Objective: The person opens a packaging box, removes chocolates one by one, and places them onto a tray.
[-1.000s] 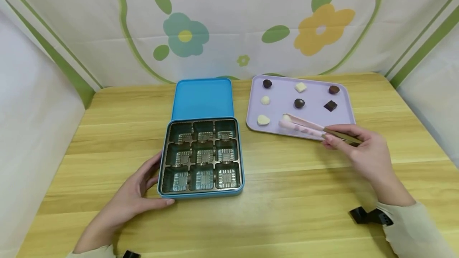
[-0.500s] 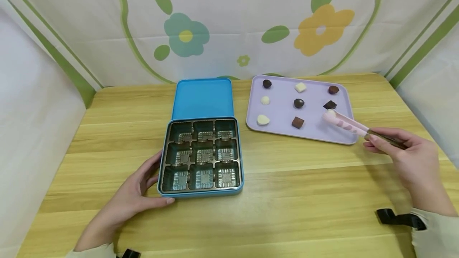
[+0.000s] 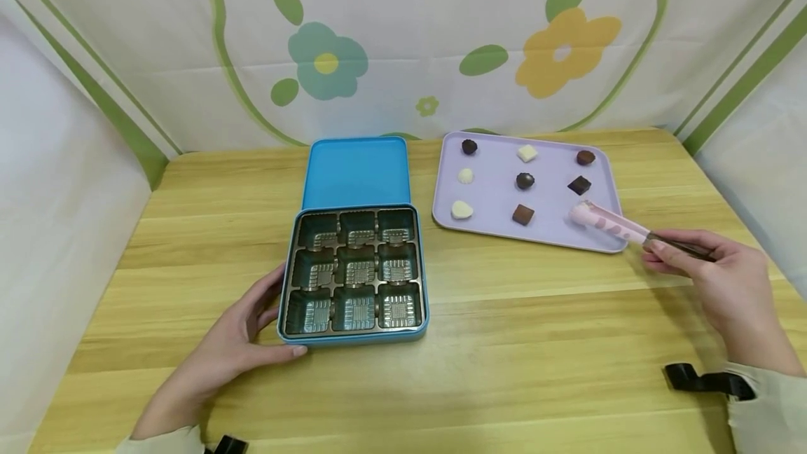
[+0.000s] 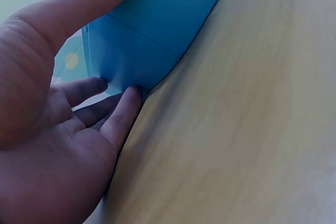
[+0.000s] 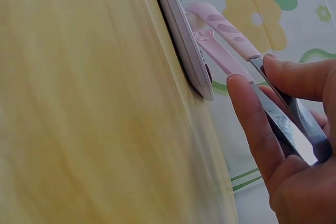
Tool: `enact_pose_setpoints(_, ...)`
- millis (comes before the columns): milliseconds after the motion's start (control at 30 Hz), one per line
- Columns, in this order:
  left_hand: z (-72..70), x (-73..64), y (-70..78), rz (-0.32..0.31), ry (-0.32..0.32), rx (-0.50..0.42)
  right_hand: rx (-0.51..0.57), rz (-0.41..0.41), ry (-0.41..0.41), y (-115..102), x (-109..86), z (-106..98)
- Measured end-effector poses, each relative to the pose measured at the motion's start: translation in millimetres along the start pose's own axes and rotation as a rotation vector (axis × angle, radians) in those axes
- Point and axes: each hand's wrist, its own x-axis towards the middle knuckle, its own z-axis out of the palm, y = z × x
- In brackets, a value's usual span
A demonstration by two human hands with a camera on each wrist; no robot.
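A blue tin box [image 3: 353,338] with a brown plastic insert of several compartments stands on the table. My left hand [image 3: 236,345] holds its near left corner, thumb along the front wall and fingers against the side; the left wrist view shows the blue wall [image 4: 152,19] between them. My right hand [image 3: 725,272] grips metal tongs with pink tips [image 3: 605,223], thumb on one arm and fingers on the other. The tips reach over the front right of the lilac tray [image 3: 485,219]. A whitish piece [image 5: 197,22] shows between them in the right wrist view.
On the tray lie several chocolates, among them a brown square [image 3: 522,214], a dark diamond-shaped one [image 3: 579,185] and a white one [image 3: 462,210]. The blue lid [image 3: 358,172] lies behind the tin. A flower-printed cloth [image 3: 403,40] hangs behind the table.
My right hand has moved right with the tongs, from the tray's front middle to its front right, then shifted slightly toward me. The brown square has come into view. My left hand stays put.
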Motion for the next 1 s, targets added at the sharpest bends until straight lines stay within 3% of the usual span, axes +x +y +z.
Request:
enact_pose_setpoints(333, 0.5, 0.6, -0.3, 0.002, -0.001, -0.004, 0.084, -0.043, 0.015, 0.0, 1.1, -3.8)
enact_pose_setpoints(700, 0.7, 1.1, 0.9, -0.009, 0.003, -0.007, 0.093, -0.004, 0.013, 0.9, 3.3, -7.6)
enact_pose_setpoints(1000, 0.3, 1.1, -0.1, 0.007, 0.003, -0.006, 0.186, 0.003, 0.007, 5.4, 5.6, -10.5)
